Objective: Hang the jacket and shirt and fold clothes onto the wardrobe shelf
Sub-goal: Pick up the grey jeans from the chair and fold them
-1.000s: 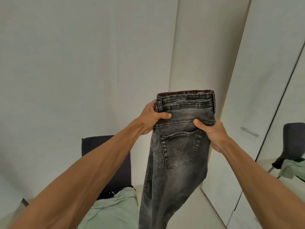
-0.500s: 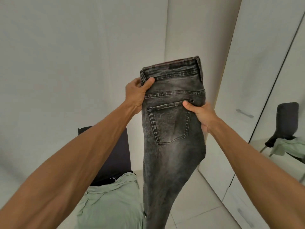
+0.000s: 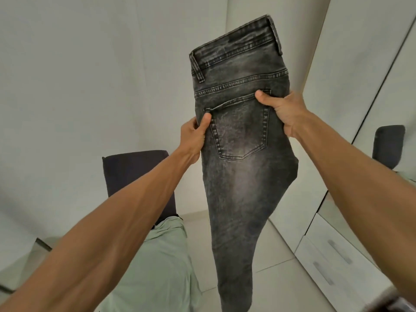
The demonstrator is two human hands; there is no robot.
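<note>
At the far left, a bare pale wall [image 3: 78,86]. Below it stands a dark chair [image 3: 135,174] with a pale green garment [image 3: 162,266] draped over its seat, partly hidden by my left forearm. My left hand [image 3: 194,137] is closed on the left edge of a pair of washed grey-black jeans [image 3: 240,176], thumb [image 3: 206,121] pressed flat on the front beside the back pocket's upper corner, the other fingers hidden behind the cloth. I hold the jeans up in the air, folded lengthwise, waistband on top and tilted, leg hanging down toward the tiled floor [image 3: 276,278]. My right hand [image 3: 284,113] grips the right edge a little higher, thumb across the pocket's top. At the right are white wardrobe doors [image 3: 351,64] and drawers [image 3: 337,262] with bar handles.
</note>
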